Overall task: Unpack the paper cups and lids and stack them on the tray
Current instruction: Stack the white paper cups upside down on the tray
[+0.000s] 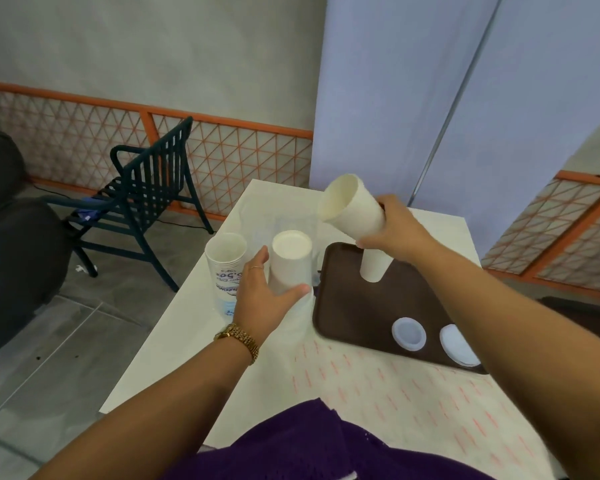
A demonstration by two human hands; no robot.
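My right hand (394, 228) grips a white paper cup (352, 207) tilted on its side, mouth to the left, above the dark brown tray (361, 313). Under that hand a white cup (374, 266) stands upside down on the tray. Two white lids (408, 334) (458, 344) lie on the tray's near part. My left hand (265, 292) holds the base of an upside-down stack of cups (290, 261) on the table. To its left, a wrapped stack of cups (226, 268) stands mouth up in clear printed plastic.
The white table (174, 348) carries a paper with pink print near me. A dark green chair (146, 188) stands on the floor to the left, and dark bags lie further left. An orange lattice fence and a pale blue panel stand behind the table.
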